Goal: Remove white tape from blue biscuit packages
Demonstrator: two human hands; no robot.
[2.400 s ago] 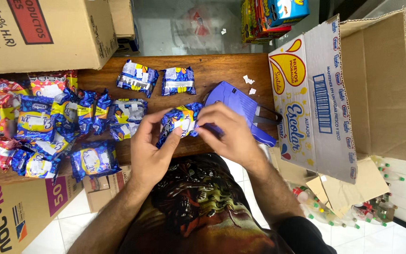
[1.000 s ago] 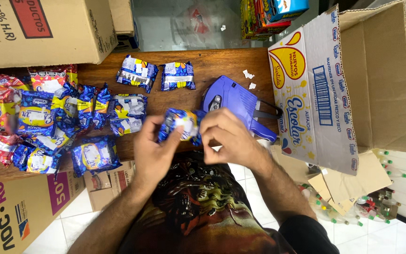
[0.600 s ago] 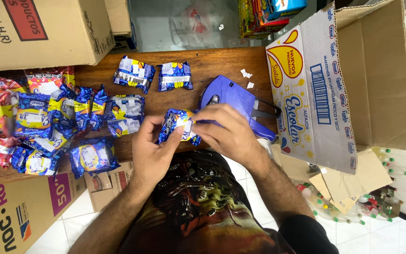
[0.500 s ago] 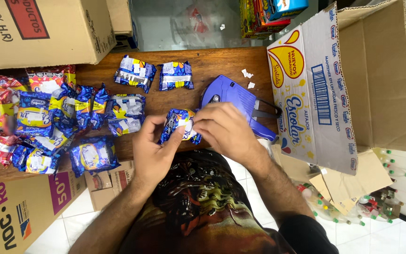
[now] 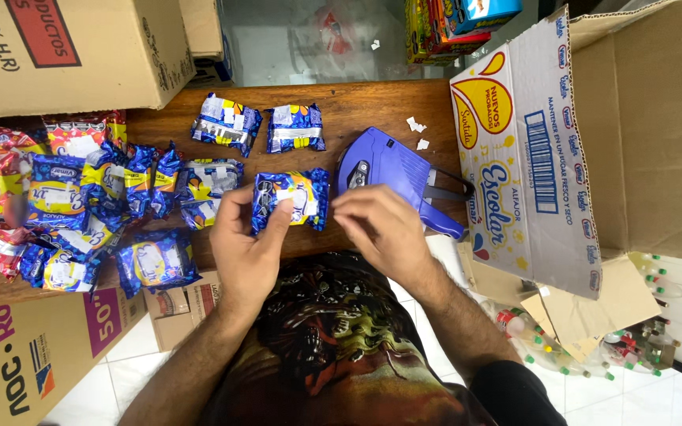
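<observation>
The left hand (image 5: pixel 250 244) holds a blue and yellow snack packet (image 5: pixel 290 199) at the near edge of the wooden desk (image 5: pixel 372 106), its grip pinching the packet's left end with the thumb laid across the face. The right hand (image 5: pixel 380 229) hovers just beside the packet's right end, fingers curled loosely together; whether anything small sits between the fingertips cannot be told. The purple price-label gun (image 5: pixel 392 173) lies on the desk just beyond that hand, close to the right edge, with its handle reaching past the front edge.

The packet hangs partly over the near edge, so a slack pinch could drop it to the floor. The gun's overhanging handle is the likelier trouble: a careless sweep of the right wrist could knock it off. Small white paper scraps (image 5: pixel 416 126) by the open cardboard carton (image 5: pixel 530 150) could stick to a packet. The heap of similar packets (image 5: pixel 80 213) at the left edge is crowded, and two more packets (image 5: pixel 258 126) lie near the far edge, so finished and unfinished ones could get mixed.
</observation>
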